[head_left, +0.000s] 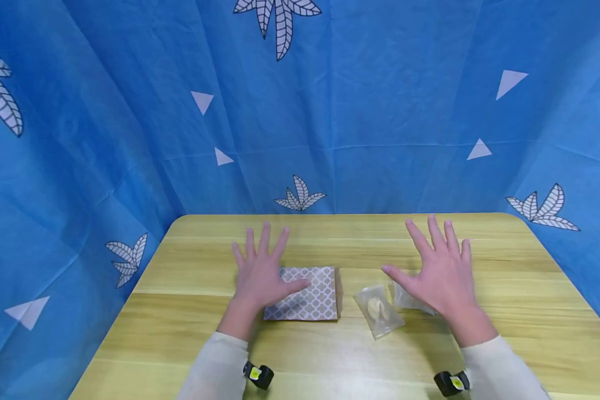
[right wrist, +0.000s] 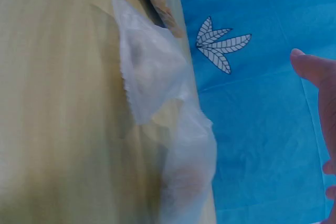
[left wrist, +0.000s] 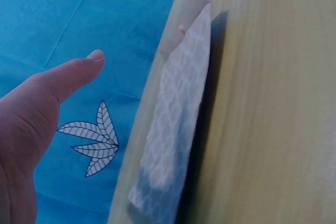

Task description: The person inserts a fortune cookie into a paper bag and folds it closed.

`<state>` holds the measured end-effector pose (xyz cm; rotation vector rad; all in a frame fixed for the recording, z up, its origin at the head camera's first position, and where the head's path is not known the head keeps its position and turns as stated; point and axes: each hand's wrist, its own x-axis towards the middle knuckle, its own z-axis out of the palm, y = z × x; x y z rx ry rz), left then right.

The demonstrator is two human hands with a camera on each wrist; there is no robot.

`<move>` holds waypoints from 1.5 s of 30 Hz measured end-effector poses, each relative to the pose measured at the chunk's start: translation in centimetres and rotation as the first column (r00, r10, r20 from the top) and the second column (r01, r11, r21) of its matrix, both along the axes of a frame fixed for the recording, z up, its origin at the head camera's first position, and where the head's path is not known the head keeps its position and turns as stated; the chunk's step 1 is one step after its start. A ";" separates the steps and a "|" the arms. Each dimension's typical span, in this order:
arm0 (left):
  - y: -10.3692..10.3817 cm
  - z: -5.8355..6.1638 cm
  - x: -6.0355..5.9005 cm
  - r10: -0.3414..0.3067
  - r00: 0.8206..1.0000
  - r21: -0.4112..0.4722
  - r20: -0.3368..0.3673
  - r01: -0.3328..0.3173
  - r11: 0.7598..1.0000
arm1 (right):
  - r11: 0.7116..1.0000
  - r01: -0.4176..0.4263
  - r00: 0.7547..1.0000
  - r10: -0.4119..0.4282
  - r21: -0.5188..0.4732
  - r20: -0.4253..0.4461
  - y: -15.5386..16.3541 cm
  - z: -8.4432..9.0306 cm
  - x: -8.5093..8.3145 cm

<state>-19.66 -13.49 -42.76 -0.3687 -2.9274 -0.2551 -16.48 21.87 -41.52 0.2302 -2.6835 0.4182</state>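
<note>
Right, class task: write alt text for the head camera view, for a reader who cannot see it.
Two open hands, left hand and right hand, hover palm-down over a wooden table with a patterned paper bag and two clear snack packets, against a blue leaf-print backdrop.

I wear a soft cream top with long sleeves. My left sleeve (head_left: pixel 215 366) and my right sleeve (head_left: pixel 500 369) end near my wrists. A small black camera with a yellow dot sits by each cuff, one left (head_left: pixel 258 375) and one right (head_left: pixel 451 383). My hands are bare.
</note>
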 end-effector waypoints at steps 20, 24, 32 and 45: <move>0.8 -4.3 1.0 -0.272 0.961 0.300 0.047 0.246 0.922 | 0.887 -0.321 0.942 0.336 -0.332 -0.013 -1.6 -4.0 1.6; 1.1 -4.8 0.9 -0.297 0.952 0.325 0.076 0.258 0.910 | 0.889 -0.347 0.932 0.363 -0.299 -0.005 -1.5 -4.3 1.4; 1.6 -5.2 1.1 -0.291 0.940 0.312 0.179 0.226 0.923 | 0.906 -0.352 0.917 0.384 -0.235 0.105 -1.2 -4.5 1.6; 1.7 -6.3 1.3 -0.274 0.931 0.288 0.240 0.201 0.936 | 0.935 -0.303 0.918 0.338 -0.185 0.206 -1.7 -5.7 1.9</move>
